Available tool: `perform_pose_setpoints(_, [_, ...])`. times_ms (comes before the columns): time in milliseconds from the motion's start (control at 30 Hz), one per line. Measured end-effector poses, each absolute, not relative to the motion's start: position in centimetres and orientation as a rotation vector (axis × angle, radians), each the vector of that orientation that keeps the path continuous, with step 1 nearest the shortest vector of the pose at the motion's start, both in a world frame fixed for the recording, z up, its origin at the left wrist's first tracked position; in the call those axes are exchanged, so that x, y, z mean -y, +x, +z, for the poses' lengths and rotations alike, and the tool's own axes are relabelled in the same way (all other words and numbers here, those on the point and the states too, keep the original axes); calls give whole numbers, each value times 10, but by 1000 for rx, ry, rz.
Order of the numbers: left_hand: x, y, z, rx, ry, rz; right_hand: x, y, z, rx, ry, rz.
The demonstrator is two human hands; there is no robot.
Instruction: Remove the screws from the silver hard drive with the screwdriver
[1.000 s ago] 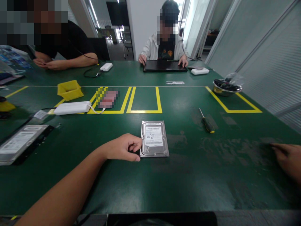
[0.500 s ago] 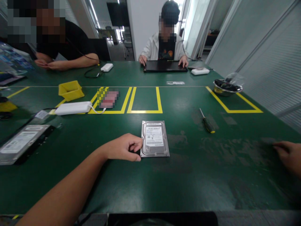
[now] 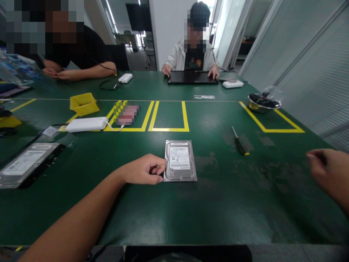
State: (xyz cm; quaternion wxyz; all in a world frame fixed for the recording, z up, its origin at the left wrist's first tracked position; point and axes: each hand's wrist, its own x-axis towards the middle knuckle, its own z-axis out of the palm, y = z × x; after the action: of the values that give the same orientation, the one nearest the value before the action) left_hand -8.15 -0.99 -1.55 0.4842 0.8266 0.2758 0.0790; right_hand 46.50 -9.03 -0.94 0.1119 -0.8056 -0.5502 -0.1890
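Note:
A silver hard drive (image 3: 180,160) with a white label lies flat on the green table in front of me. My left hand (image 3: 148,169) is closed at its left edge, with curled fingers and the thumb near the lower left corner. Over the table's right side is my right hand (image 3: 329,174), its fingers bent and drawn together. What that hand holds, if anything, is hidden. Between the drive and my right hand lies a screwdriver (image 3: 240,143) with a dark and yellow handle.
A larger drive (image 3: 28,163) lies at the left. Behind it are a white power bank (image 3: 87,124) and a yellow bin (image 3: 84,104). A metal bowl (image 3: 264,103) of dark items stands at the back right. Across the table, a person touches a black panel (image 3: 192,77); another person sits left.
My right hand has come further into view, moving left and slightly up over the table. My left hand stays at the drive's edge. The view has shifted slightly.

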Motion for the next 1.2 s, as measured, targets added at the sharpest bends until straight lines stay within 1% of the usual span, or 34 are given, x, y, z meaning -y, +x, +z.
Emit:
perform_pose_setpoints(33, [10, -82, -15, -675, 2008, 209, 88, 442, 2, 1689, -2313, -521])
perform_pose_setpoints(100, [11, -82, -13, -683, 2004, 245, 85, 391, 24, 1708, -2160, -296])
perform_pose_setpoints(200, [12, -83, -14, -707, 2018, 312, 83, 316, 44, 1806, -1995, -137])
perform_pose_setpoints(233, [12, -83, -14, -718, 2018, 343, 82, 294, 46, 1864, -1928, -36])
perform_pose_setpoints(300, [13, -83, -16, -737, 2016, 413, 81, 256, 46, 1933, -1611, 269])
perform_pose_setpoints(333, [14, -83, -16, -745, 2019, 452, 80, 241, 45, 1980, -1506, 367])
perform_pose_setpoints(433, [17, -80, -17, -783, 2071, 600, 75, 207, 38, 2089, -1331, 462])
perform_pose_setpoints(533, [22, -72, -17, -886, 2199, 849, 70, 187, 31, 2064, -1228, 601])
perform_pose_setpoints(633, [27, -62, -17, -1014, 2386, 1208, 66, 178, 23, 1969, -1205, 751])
perform_pose_setpoints(733, [34, -53, -19, -942, 2584, 1417, 64, 175, 11, 1908, -1190, 866])
perform_pose_setpoints(833, [42, -45, -20, -748, 2716, 1413, 65, 174, 2, 1818, -1170, 1023])
perform_pose_setpoints(933, [47, -38, -21, -662, 2754, 1376, 66, 174, -2, 1719, -1140, 1169])
perform_pose_setpoints(1033, [49, -34, -22, -658, 2744, 1395, 65, 174, -2, 1639, -1110, 1268])
perform_pose_setpoints(1200, [52, -28, -24, -769, 2730, 1516, 66, 172, -4, 1557, -1080, 1340])
